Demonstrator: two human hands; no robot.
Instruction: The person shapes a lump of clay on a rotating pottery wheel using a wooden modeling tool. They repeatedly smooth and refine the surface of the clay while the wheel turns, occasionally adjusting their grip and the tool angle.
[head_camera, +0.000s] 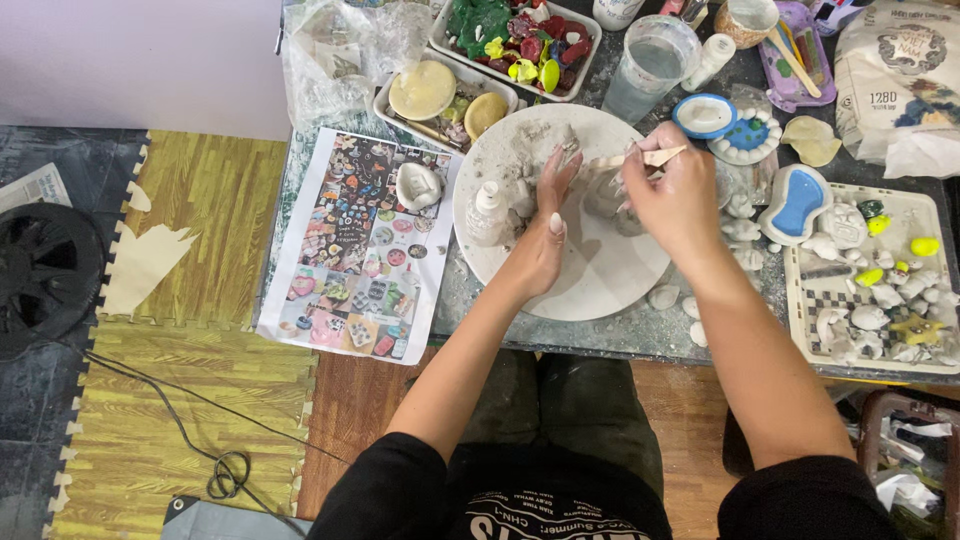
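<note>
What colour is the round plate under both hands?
White, smeared with grey clay: the round plate, clearest in the head view.

- We are in a craft workshop: a clay-smeared round board (600, 270) sits mid-frame.
- Upper frame: trays of painted pieces (520, 40), water cup (650, 65).
- Right: tray of unpainted figurines (870, 300).
</note>
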